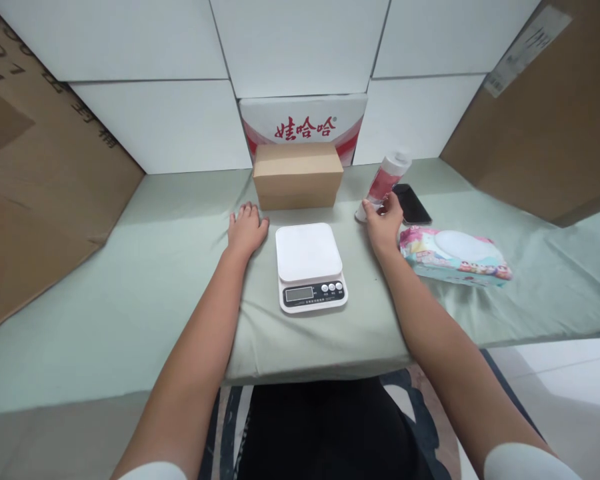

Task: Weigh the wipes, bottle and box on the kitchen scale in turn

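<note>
Green-draped tabletop (180,257) carrying a tilted, gripped bottle (382,185)

White with a red label, the bottle is leaning rightward, beyond and to the right of the kitchen scale (309,253); whether its base is touching the cloth is not showing clearly. The right hand (386,225) is gripping its lower part. It is probably weighing fairly little, though its contents are not showing. Its wall is looking stiff and smooth, so a loose pinch might be risking a slip, but it is hardly seeming fragile. Its label band is likely offering the best-balanced hold; the upper end is looking blurred.

Just beside that hand, a black smartphone (413,204) is lying flat, and a wet-wipes pack (455,255) is lying near the wrist. Farther left, the left hand (247,230) is resting palm down, fingers spread, holding nothing, near a brown cardboard box (298,179). Behind that box, a red-and-white carton (304,120) is standing.
</note>
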Demonstrator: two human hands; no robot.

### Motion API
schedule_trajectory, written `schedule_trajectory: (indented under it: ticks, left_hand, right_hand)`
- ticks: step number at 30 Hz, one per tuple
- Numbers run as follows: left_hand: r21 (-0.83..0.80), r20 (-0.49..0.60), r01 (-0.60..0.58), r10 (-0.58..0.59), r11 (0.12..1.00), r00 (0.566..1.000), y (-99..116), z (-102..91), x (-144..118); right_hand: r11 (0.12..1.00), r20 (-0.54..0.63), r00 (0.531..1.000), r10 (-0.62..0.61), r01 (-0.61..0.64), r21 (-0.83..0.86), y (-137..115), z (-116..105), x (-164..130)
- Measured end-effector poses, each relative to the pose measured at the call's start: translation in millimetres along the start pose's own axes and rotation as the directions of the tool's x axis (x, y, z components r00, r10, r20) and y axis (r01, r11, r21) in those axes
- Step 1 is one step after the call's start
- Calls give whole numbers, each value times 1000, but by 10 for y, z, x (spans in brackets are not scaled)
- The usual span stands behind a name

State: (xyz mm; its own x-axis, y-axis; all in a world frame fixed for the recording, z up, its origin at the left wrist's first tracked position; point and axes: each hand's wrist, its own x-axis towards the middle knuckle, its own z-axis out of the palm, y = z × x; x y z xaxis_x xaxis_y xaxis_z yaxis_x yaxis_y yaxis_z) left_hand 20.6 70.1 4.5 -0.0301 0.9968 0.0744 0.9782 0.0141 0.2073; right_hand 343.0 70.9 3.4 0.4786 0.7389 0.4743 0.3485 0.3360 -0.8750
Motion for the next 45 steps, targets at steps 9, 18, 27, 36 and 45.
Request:
schedule_trajectory:
  ticks: [9,18,27,36,45]
  left_hand:
    - [-8,-3,-8,8,1000,1000,-1,-10,-11]
    - [-28,16,11,-11,1000,1000,-35,23,33]
    - [-40,11,7,-7,999,1000,-51,37,45]
    - [-8,31,21,-21,1000,999,-9,-21,3]
    - [-15,16,8,-7,1000,1000,-23,0,9]
  right_hand:
    - [998,2,1000,14,-14,-55,102,43,-16]
    - [991,65,998,-18,26,-132,365,54,52]
    - [992,67,997,-28,36,-124,376,59,55]
    - [995,55,998,-31,36,-96,249,56,13]
    - [997,35,999,12,-9,-70,212,73,0]
